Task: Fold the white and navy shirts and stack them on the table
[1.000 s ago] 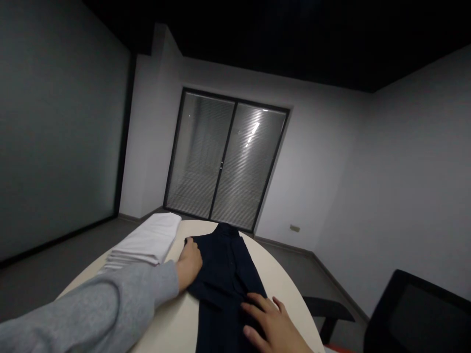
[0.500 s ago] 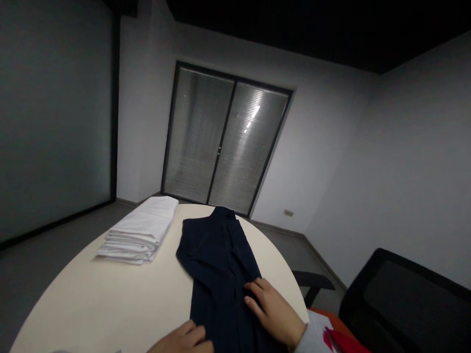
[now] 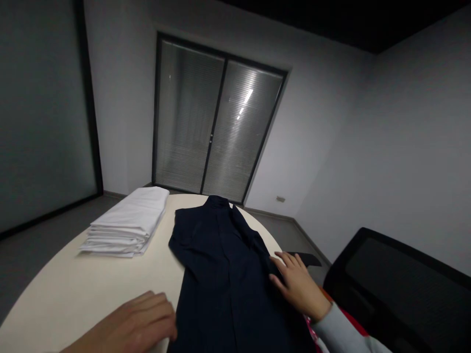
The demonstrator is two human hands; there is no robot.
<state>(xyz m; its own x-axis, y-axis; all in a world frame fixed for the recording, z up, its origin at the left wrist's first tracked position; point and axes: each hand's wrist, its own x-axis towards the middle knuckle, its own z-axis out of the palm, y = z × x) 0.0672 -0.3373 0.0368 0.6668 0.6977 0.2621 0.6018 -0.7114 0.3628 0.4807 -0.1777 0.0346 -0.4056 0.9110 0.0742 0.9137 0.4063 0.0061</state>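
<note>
A dark navy button-front shirt (image 3: 217, 274) lies lengthwise on the round table, collar at the far end and front facing up. My right hand (image 3: 300, 287), in a grey sleeve, is open with spread fingers at the shirt's right edge, over a sleeve of it. To the left of the shirt, low in the view, my left hand (image 3: 140, 321) hovers over or rests on the table with loosely bent fingers. Its fingertips come close to the shirt's left edge, and I see nothing held in it.
A stack of folded white cloth (image 3: 127, 223) sits on the left of the cream round table (image 3: 95, 279). At the right, a black mesh chair (image 3: 397, 284) stands close to the table, with red material (image 3: 353, 321) on its seat. A blinds-covered glass door (image 3: 217, 122) is behind.
My right hand has moved outward to the right, and the shirt's right side now lies wider. My left hand has left the shirt's lower part and moved left. The view has shifted slightly.
</note>
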